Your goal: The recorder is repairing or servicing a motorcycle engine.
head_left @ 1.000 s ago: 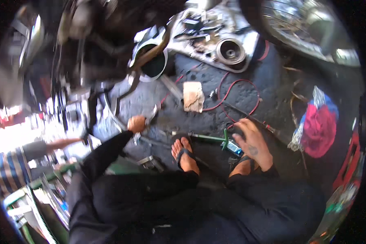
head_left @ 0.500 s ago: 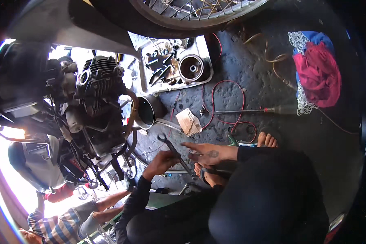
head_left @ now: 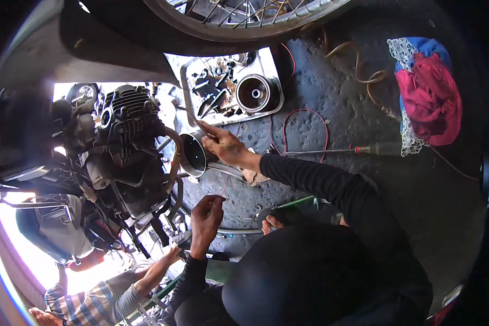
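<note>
My right hand (head_left: pixel 227 149) reaches out over the metal pot (head_left: pixel 194 155), beside the motorcycle engine (head_left: pixel 127 122). Its fingers are closed around a slim, blurred bar that looks like the wrench (head_left: pixel 192 108), pointing toward the metal tray (head_left: pixel 277 81). Lower down, my left hand (head_left: pixel 205 221) is raised with fingers bent and pressed together. Whether anything small is in that pinch is hidden. On the tray lie several dark, oily parts and a round drum-like part (head_left: pixel 254 93). A piece of cardboard (head_left: pixel 254 177) is partly covered by my right forearm.
A spoked wheel (head_left: pixel 244 27) hangs across the top. A red wire (head_left: pixel 304 111) and a long rod-like tool (head_left: pixel 323 150) lie on the floor. Red and blue cloths (head_left: pixel 429 100) are at the right. Another person in a striped shirt (head_left: pixel 95 299) is at lower left.
The wrench has left my left hand and seems to be in my right. My right hand has moved up and left toward the engine. My left hand has stayed near its place.
</note>
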{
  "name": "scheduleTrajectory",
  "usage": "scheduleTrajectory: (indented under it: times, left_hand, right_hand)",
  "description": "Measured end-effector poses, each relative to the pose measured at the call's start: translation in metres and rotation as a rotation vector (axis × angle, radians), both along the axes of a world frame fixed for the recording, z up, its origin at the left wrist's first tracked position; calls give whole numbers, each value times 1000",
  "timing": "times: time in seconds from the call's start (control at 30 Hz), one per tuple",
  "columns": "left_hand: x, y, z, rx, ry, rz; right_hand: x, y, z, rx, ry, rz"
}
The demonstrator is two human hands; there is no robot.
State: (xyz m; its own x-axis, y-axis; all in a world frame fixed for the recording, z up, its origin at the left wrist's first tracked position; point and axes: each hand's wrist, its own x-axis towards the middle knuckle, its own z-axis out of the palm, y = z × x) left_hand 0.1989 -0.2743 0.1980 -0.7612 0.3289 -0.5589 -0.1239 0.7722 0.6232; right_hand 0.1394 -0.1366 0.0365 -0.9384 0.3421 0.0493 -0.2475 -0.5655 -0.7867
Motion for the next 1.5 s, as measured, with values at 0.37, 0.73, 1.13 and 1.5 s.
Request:
scheduleTrajectory:
  times: [0.37,0.73,1.13,1.5]
  left_hand:
    - [1,4,6,-40,-49,-24]
    - [2,5,4,-45,-50,7]
    - [3,3,5,-58,-61,8]
    - [3,5,6,-27,-82,-3]
  right_hand:
    - [-54,-11,-4,-37,101,-140]
    - [-74,-3,-10,61,125,-148]
    - [-77,2,-13,140,219,-206]
    - [-41,16,0,249,199,-24]
